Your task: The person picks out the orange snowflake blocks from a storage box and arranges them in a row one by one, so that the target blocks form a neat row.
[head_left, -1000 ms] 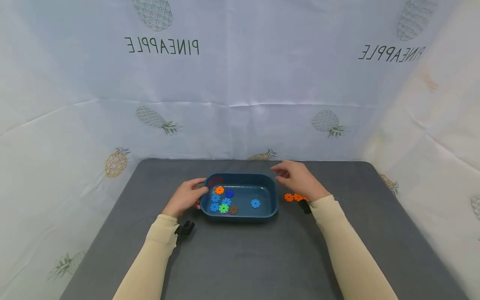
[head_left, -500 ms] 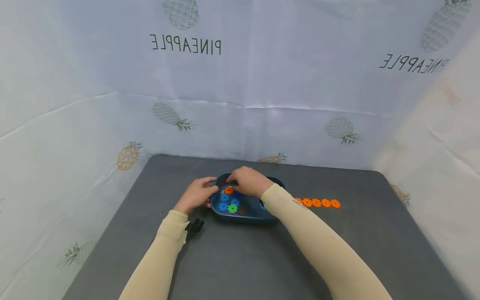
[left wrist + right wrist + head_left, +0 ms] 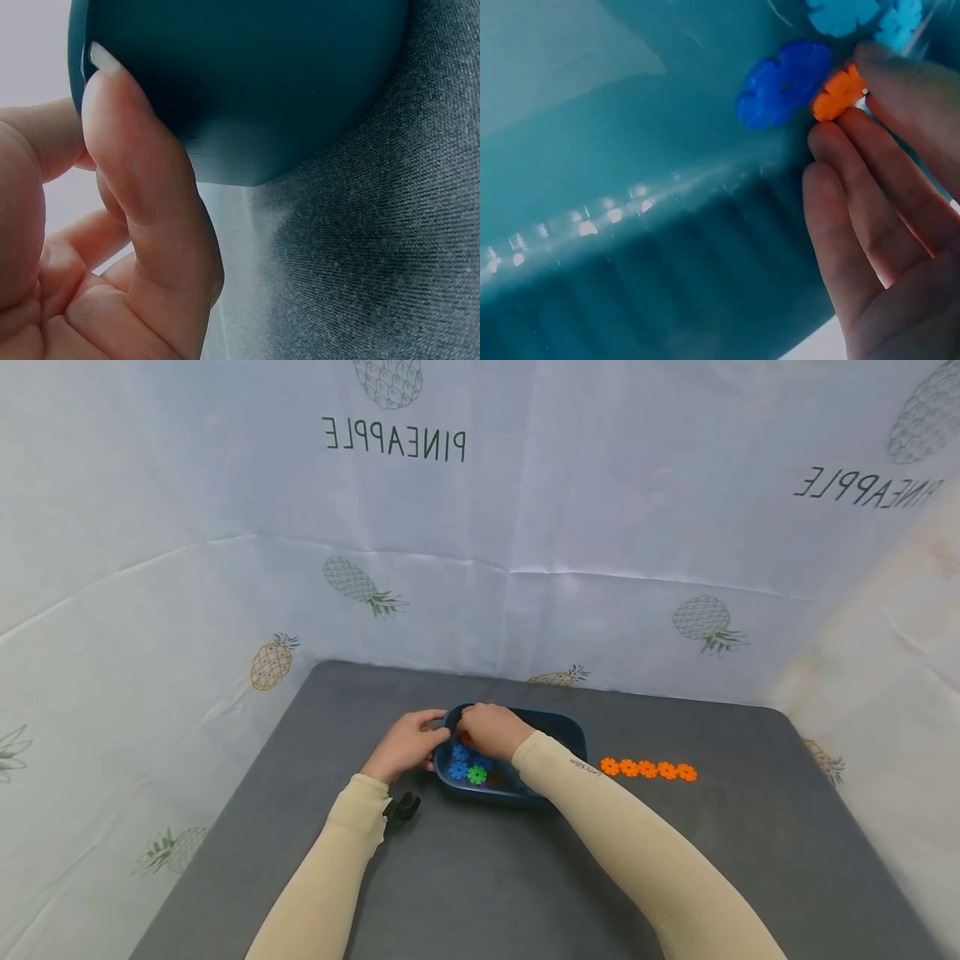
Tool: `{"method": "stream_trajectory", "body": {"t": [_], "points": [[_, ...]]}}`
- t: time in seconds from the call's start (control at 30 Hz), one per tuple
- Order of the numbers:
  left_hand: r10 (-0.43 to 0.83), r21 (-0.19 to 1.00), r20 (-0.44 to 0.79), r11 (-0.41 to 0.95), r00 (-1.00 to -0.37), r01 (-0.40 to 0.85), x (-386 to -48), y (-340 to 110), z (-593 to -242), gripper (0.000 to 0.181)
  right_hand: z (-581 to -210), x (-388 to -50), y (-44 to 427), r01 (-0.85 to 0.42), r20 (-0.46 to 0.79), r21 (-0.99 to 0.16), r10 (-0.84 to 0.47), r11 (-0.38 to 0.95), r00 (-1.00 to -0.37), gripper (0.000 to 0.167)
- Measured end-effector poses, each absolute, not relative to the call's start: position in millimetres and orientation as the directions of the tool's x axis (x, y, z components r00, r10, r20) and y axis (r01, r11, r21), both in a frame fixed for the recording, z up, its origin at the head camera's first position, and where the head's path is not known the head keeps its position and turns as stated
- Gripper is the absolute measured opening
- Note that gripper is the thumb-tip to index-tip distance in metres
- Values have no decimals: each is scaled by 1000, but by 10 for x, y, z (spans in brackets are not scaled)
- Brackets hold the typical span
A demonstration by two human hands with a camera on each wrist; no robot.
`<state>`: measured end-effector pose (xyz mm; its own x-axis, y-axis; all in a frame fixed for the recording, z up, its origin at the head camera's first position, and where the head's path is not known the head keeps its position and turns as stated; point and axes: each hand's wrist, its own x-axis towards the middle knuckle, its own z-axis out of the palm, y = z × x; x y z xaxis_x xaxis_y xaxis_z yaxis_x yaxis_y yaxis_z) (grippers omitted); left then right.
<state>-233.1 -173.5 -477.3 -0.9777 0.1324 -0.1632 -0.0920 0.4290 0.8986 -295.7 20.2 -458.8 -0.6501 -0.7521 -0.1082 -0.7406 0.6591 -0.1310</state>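
My left hand [image 3: 405,747] grips the left end of a dark blue-green tray [image 3: 566,727], its thumb over the rim. In the left wrist view the tray wall [image 3: 255,82] sits between thumb and fingers. My right hand [image 3: 495,731] reaches into the tray's left part. It pinches an orange notched plastic disc [image 3: 840,94] between thumb and fingertips, as the right wrist view shows. Beside it lie a dark blue disc [image 3: 784,86] and a light blue disc [image 3: 843,15]. A green disc [image 3: 477,774] lies in the tray near several blue ones.
Right of the tray, several orange discs [image 3: 648,768] lie in a row on the dark grey table [image 3: 480,885]. A white pineapple-print cloth [image 3: 615,527] hangs behind and at the sides. My right sleeve [image 3: 622,827] crosses the tray's front right corner.
My right hand has moved left from beside the orange row into the tray and now pinches an orange disc. My left hand stays on the tray. The whole head view has shifted.
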Motion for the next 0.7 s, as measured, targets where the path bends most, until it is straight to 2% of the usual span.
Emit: {"method": "stream_trajectory", "body": {"t": [0.43, 0.7], "points": [[125, 900, -166, 425, -978, -99, -2336, -1733, -4761, 48, -4583, -2944, 207, -701, -105, -202, -727, 684, -679, 16], [121, 896, -166, 432, -979, -99, -2349, -1725, -4777, 48, -4576, -2931, 234, -706, -101, -169, -725, 688, -682, 14]]}}
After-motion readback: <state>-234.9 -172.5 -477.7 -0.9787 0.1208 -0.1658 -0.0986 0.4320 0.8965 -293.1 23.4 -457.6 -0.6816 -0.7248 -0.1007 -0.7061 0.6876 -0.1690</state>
